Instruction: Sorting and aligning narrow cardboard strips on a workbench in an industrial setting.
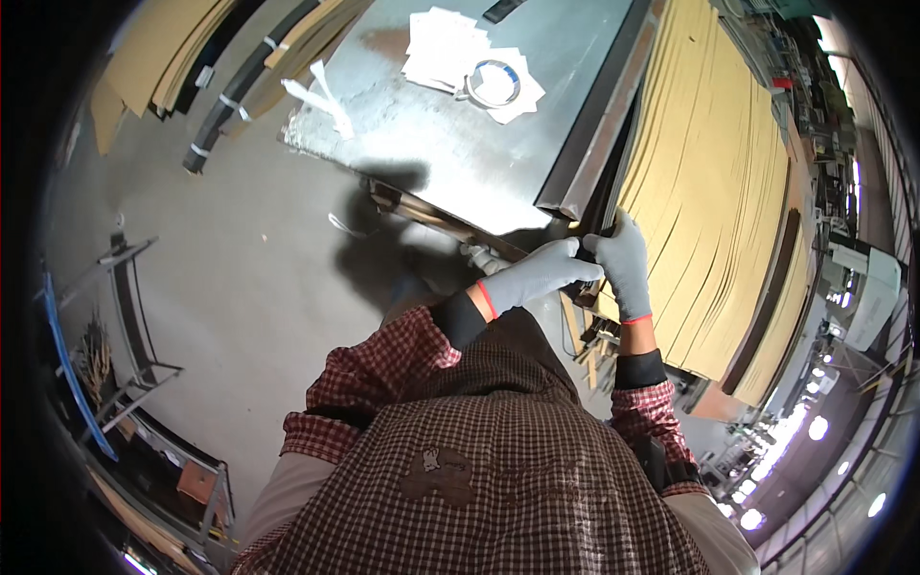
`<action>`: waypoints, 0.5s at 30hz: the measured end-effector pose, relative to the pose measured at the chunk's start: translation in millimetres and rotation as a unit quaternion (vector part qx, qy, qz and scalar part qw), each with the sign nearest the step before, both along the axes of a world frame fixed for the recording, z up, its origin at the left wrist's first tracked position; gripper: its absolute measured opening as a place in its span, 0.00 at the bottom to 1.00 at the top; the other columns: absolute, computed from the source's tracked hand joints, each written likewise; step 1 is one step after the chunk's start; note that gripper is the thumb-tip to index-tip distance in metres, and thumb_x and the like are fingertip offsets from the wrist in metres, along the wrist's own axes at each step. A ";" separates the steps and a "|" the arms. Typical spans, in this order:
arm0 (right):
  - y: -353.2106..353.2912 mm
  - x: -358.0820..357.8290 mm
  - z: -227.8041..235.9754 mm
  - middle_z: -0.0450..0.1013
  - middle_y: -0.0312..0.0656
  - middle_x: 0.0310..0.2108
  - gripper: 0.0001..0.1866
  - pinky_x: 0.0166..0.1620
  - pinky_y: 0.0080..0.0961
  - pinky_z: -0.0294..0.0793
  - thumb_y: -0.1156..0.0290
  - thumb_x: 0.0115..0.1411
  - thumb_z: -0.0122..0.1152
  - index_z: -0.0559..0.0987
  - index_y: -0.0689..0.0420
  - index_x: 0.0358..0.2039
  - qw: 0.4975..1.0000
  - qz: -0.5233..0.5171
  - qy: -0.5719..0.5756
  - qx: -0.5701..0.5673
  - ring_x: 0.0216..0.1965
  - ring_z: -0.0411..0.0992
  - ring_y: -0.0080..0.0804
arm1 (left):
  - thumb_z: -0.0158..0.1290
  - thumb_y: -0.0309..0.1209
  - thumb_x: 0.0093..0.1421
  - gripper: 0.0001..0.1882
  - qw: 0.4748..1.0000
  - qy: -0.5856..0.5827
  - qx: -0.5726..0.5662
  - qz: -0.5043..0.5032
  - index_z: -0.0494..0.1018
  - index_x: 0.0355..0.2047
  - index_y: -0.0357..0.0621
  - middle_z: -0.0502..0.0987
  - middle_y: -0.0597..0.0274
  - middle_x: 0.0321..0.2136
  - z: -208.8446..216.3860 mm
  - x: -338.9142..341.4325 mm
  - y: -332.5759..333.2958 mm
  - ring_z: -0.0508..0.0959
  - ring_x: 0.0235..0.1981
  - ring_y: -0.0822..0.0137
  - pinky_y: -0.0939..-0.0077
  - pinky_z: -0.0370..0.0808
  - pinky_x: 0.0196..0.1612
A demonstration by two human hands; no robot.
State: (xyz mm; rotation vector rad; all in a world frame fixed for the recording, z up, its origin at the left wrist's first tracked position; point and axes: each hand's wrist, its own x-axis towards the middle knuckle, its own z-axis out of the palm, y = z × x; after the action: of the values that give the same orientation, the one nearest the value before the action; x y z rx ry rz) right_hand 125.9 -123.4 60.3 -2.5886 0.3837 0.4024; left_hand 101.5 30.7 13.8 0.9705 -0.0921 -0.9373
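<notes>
Both my hands wear grey gloves with red cuffs and meet at the near end of a bundle of dark strips [613, 163], between the metal table and a stack of tan sheets. My left hand [539, 276] reaches in from the left, its fingers closed around the dark strip ends; what exactly it grips is hidden. My right hand [625, 266] is beside it with bent fingers pinched inward, against the tan stack's edge. A long dark angled bar [599, 120] lies along the table's right edge, just beyond my hands.
On the grey metal table [383, 57] lie white papers [446, 48] and a ring-shaped roll [494, 84]. Tan sheets [714, 192] are stacked high at right. Strapped dark strips [230, 96] lie on the floor at far left. A metal frame rack [134, 316] stands at left.
</notes>
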 end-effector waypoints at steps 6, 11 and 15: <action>-31.0 -6.6 7.9 0.74 0.48 0.31 0.28 0.40 0.28 0.73 0.52 0.57 0.65 0.75 0.69 0.42 0.986 -0.033 -0.017 0.160 0.36 0.75 0.30 | 0.56 0.35 0.61 0.17 0.995 0.093 0.018 -0.015 0.72 0.44 0.33 0.76 0.60 0.34 19.4 20.1 -4.9 0.78 0.29 0.74 0.82 0.75 0.30; -71.6 -49.5 36.4 0.75 0.42 0.38 0.31 0.47 0.21 0.74 0.61 0.62 0.62 0.69 0.72 0.57 0.950 -0.109 -0.100 0.275 0.45 0.75 0.28 | 0.58 0.35 0.61 0.19 0.977 0.093 0.186 -0.040 0.74 0.44 0.29 0.78 0.56 0.37 -5.0 22.0 -23.6 0.79 0.35 0.67 0.74 0.78 0.41; -102.2 -92.1 39.4 0.75 0.40 0.41 0.26 0.48 0.19 0.73 0.69 0.62 0.61 0.70 0.71 0.57 0.920 -0.168 -0.133 0.329 0.45 0.73 0.24 | 0.56 0.27 0.60 0.22 0.991 0.134 -0.020 -0.006 0.69 0.52 0.26 0.78 0.51 0.46 -36.0 16.5 -35.2 0.79 0.45 0.64 0.71 0.78 0.49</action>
State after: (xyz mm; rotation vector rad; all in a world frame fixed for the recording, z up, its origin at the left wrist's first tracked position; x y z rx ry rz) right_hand 33.8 -225.6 99.7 -1.8403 0.4848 0.0342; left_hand 118.0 -4.6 -22.1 0.7997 0.1095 -1.0661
